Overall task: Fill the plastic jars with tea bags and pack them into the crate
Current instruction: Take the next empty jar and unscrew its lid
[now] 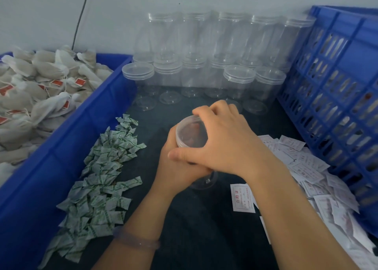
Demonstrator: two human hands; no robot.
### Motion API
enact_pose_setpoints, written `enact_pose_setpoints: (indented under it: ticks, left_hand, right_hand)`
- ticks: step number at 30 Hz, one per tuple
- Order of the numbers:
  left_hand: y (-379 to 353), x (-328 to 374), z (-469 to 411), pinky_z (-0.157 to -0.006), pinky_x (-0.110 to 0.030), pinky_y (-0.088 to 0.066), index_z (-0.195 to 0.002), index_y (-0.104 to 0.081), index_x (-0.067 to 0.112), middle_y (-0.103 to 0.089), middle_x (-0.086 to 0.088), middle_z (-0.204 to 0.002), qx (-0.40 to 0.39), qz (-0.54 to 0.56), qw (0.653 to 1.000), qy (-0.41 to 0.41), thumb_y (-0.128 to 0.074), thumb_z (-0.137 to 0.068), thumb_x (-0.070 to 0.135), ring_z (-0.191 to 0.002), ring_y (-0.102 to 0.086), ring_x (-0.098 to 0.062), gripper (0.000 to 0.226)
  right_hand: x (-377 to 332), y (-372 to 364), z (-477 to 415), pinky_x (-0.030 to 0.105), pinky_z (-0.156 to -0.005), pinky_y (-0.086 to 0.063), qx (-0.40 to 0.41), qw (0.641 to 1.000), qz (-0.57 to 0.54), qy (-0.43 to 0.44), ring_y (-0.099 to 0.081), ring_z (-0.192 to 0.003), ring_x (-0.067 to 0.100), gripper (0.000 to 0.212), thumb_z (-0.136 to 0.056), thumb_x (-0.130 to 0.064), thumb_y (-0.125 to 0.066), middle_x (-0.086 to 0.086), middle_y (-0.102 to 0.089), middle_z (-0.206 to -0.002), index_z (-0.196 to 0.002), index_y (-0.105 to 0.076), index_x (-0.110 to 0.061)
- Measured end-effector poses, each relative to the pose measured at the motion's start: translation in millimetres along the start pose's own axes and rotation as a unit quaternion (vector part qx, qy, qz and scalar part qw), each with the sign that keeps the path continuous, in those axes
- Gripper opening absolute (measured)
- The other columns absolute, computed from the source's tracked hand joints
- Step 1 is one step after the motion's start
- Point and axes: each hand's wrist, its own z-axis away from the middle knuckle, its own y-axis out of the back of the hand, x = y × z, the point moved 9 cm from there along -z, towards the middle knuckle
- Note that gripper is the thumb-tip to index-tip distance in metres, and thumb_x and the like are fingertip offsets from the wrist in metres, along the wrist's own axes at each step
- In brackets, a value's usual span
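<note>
A clear plastic jar (pixel 189 132) with a clear lid stands on the dark table in the middle. My left hand (pixel 176 167) grips its body from the left. My right hand (pixel 227 140) curls over the lid from the right, fingers round its rim. Red shows faintly through the lid. White tea bags (pixel 38 85) with red tags fill a blue bin (pixel 67 147) on the left. A blue slatted crate (pixel 335 97) stands at the right, tilted against the wall.
Several empty clear jars (pixel 206 65) with lids are stacked in two tiers at the back against the wall. A heap of small green-printed sachets (pixel 102 171) lies left of my hands. White paper slips (pixel 306 173) with red print are scattered at the right.
</note>
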Motion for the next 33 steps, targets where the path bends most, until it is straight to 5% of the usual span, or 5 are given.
enact_pose_setpoints:
  ticks: [5, 9, 14, 18, 33]
  left_hand:
    - [1, 2, 2, -0.078, -0.021, -0.054, -0.118, -0.052, 0.021, -0.066, 0.012, -0.109, -0.002, 0.033, 0.999, -0.002, -0.083, -0.054, 0.030, -0.101, -0.066, -0.006, 0.072]
    - [1, 1, 2, -0.078, -0.017, -0.053, -0.120, -0.049, 0.041, -0.063, 0.019, -0.114, 0.005, 0.011, 1.000, 0.002, -0.088, -0.050, 0.027, -0.103, -0.063, 0.000, 0.081]
    - [-2, 2, 1, -0.086, -0.043, -0.055, -0.121, -0.053, 0.017, -0.066, 0.003, -0.114, -0.009, 0.056, 0.998, 0.009, -0.080, -0.058, 0.033, -0.105, -0.065, -0.014, 0.071]
    - [0, 0, 2, -0.078, -0.018, -0.055, -0.121, -0.051, 0.033, -0.063, 0.017, -0.114, 0.002, 0.023, 1.000, 0.010, -0.088, -0.055, 0.029, -0.102, -0.064, -0.001, 0.076]
    - [-1, -1, 0, -0.077, -0.020, -0.053, -0.121, -0.052, 0.013, -0.066, 0.003, -0.111, -0.011, 0.014, 1.000, -0.004, -0.087, -0.057, -0.003, -0.102, -0.066, -0.010, 0.075]
  right_hand:
    - [-8, -6, 8, 0.027, -0.100, -0.020, -0.103, 0.989, -0.080, 0.074, -0.023, -0.129, 0.007, 0.066, -0.077, -0.033, -0.068, -0.013, -0.028, -0.144, -0.137, -0.040, -0.041]
    - [-2, 1, 3, 0.035, -0.104, -0.026, -0.023, 1.000, -0.012, 0.005, -0.031, -0.125, 0.019, 0.093, -0.061, -0.077, -0.060, -0.005, -0.035, -0.136, -0.140, -0.038, -0.034]
    - [-14, -1, 8, 0.030, -0.102, -0.023, -0.045, 0.991, -0.096, 0.080, -0.024, -0.105, 0.000, 0.073, -0.075, -0.035, -0.068, -0.012, -0.029, -0.138, -0.141, -0.038, -0.036]
    - [-5, 2, 3, 0.036, -0.103, -0.025, 0.008, 1.000, 0.016, 0.016, -0.032, -0.124, 0.020, 0.091, -0.063, -0.075, -0.058, -0.005, -0.035, -0.136, -0.141, -0.037, -0.033]
    - [-4, 6, 5, 0.028, -0.097, -0.041, -0.016, 0.988, -0.122, 0.092, -0.045, -0.114, 0.006, 0.070, -0.072, -0.037, -0.073, -0.021, -0.036, -0.130, -0.137, -0.045, -0.039]
